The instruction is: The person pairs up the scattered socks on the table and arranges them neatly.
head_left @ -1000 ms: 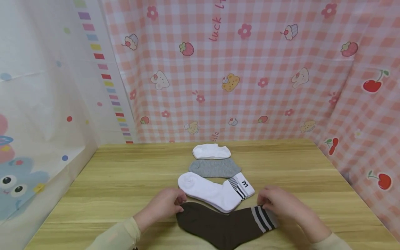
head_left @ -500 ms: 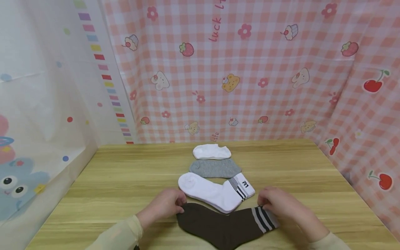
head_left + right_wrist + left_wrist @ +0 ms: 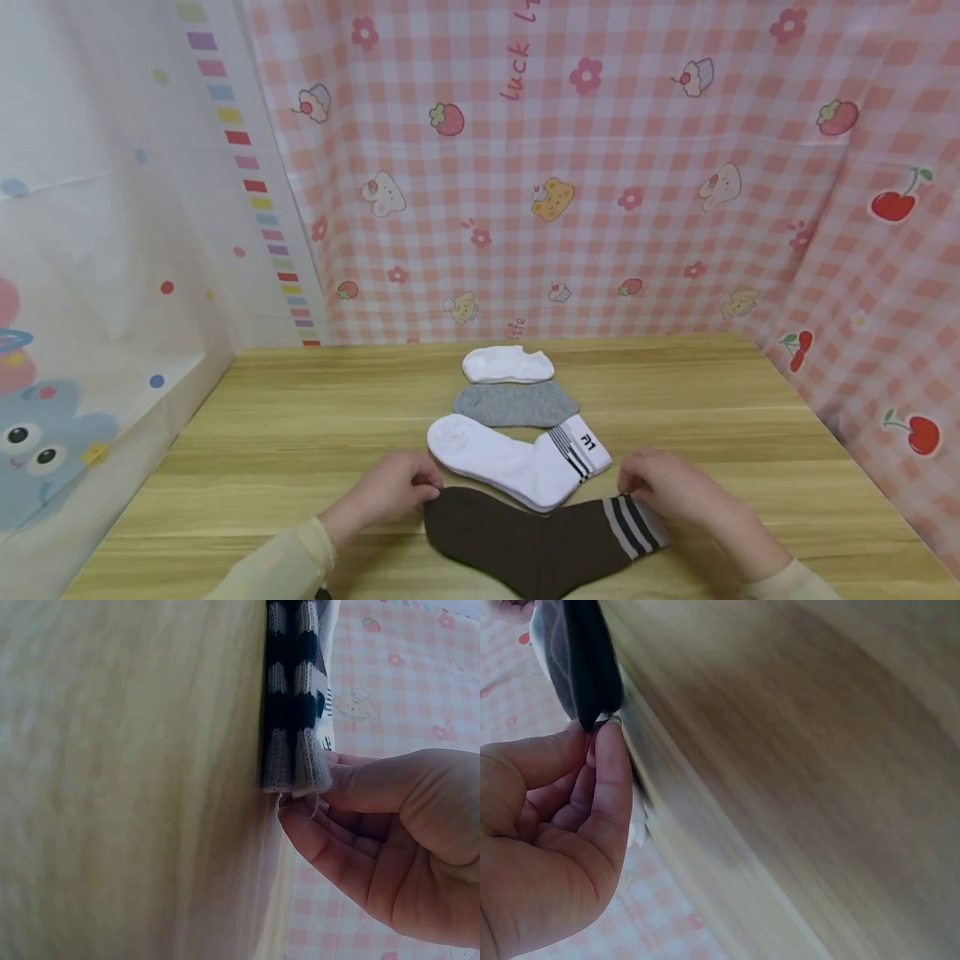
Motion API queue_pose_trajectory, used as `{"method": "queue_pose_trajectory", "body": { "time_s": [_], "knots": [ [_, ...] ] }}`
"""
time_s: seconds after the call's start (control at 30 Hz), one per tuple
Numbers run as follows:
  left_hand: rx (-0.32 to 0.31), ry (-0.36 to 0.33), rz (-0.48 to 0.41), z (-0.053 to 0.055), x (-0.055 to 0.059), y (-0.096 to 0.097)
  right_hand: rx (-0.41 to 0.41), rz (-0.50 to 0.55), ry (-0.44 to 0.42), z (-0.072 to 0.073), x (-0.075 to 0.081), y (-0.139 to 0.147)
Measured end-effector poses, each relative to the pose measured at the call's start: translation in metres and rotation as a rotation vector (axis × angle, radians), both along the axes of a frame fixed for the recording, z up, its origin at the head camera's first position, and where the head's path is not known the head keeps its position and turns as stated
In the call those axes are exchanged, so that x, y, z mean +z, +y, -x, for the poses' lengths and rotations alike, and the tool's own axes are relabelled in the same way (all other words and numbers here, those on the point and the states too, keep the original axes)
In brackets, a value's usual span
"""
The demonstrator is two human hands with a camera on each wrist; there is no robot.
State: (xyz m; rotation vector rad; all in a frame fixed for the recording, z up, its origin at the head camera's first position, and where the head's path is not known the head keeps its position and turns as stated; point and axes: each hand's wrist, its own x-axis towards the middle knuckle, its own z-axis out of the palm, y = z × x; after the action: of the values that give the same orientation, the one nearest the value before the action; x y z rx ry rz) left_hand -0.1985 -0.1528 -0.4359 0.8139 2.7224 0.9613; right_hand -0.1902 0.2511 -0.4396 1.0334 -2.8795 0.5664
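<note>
A dark brown sock (image 3: 517,537) with a grey-and-black striped cuff lies bent on the table's near side. My left hand (image 3: 390,490) pinches its toe end between thumb and fingertips; the left wrist view shows the dark toe (image 3: 581,667) at those fingertips. At the cuff, my right hand (image 3: 667,487) pinches the edge, and in the right wrist view the striped cuff (image 3: 292,712) meets the thumb and index finger. Just beyond lies a white sock (image 3: 495,458) with black stripes and lettering on its cuff, close against the brown one.
Behind these, a grey ankle sock (image 3: 517,404) and a low white sock (image 3: 506,364) continue the column toward the back. The wooden table (image 3: 300,417) ends at a pink checked curtain (image 3: 480,167), with a white patterned sheet (image 3: 112,208) at the left.
My left hand has shifted very slightly left at the toe, its fingertips drawn closer together. The socks and right hand look still.
</note>
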Motion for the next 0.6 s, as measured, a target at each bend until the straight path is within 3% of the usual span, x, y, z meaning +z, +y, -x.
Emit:
{"method": "queue_pose_trajectory", "body": {
  "time_s": [0.13, 0.3, 0.43, 0.6],
  "knots": [
    [0.027, -0.022, -0.024, 0.0, 0.003, -0.004, 0.012, 0.011, 0.01, 0.0, 0.001, 0.002],
    [0.057, 0.019, -0.029, 0.0, 0.009, -0.009, 0.026, 0.026, 0.033, 0.002, 0.005, 0.005],
    [0.069, 0.068, -0.02, -0.001, 0.014, -0.012, -0.023, 0.034, 0.019, 0.002, 0.01, 0.004],
    [0.11, 0.078, -0.004, -0.004, 0.02, -0.015, -0.075, 0.039, 0.019, 0.002, 0.019, -0.001]
  ]
}}
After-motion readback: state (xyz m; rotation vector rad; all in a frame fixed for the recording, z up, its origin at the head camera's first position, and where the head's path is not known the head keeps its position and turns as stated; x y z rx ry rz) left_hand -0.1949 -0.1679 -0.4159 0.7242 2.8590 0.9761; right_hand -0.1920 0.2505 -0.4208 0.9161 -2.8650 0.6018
